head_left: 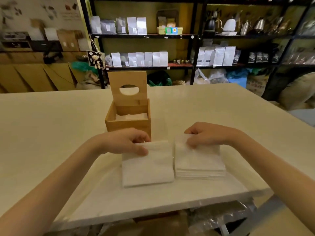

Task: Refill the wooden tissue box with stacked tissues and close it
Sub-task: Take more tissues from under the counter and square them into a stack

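I see warm, even indoor light with soft shadows on the pale table. The wide lens bends the edges, and the background shelves look soft and blurred.

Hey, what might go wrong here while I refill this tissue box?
The left hand pinches only the far edge of its tissue bundle, so sheets may sag or fan out when lifted. The upright lid of the wooden box looks unsupported; bumping it might drop it shut.
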Demonstrator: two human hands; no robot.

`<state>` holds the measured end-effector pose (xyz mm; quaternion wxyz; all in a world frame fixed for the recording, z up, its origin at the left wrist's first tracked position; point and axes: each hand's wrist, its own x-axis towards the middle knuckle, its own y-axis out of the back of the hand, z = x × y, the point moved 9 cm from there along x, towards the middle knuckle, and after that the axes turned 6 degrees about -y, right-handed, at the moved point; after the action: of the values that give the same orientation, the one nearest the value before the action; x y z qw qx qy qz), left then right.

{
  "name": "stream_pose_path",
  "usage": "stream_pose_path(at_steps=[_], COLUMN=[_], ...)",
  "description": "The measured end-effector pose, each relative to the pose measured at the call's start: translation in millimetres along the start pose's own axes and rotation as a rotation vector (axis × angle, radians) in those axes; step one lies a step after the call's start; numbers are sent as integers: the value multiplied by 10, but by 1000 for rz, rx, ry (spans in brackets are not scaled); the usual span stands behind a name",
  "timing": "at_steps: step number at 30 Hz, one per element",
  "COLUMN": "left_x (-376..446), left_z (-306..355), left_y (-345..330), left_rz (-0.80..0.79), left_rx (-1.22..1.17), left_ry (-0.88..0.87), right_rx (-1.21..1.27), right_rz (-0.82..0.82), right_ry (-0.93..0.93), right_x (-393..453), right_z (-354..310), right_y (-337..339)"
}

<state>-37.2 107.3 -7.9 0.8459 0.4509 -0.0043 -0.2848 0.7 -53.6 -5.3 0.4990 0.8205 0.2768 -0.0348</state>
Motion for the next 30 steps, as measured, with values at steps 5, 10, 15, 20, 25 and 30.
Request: stream_pose_path(at_steps=[5, 10, 15, 20, 25, 30], left_x=[163, 199, 156, 322, 743, 1003], left_z=[-114, -83, 205, 619, 707, 544], left_y=[19, 48, 83, -28, -168, -316], left_rz=[35, 201, 327, 246, 113, -73], left_rx=[138, 377, 597, 375, 339, 420], left_ry=[14, 49, -51, -252, -258, -103], right_rx=[-54, -110, -111, -53, -54, -58], right_rz=[-36, -44, -29, 7, 84, 31], right_ry=[-17, -18, 12, 41, 7, -61], right_x=[214, 266, 247, 184, 72, 18], right_z=[10, 57, 111, 206, 387, 602], right_y=[-25, -48, -52, -22, 168, 126])
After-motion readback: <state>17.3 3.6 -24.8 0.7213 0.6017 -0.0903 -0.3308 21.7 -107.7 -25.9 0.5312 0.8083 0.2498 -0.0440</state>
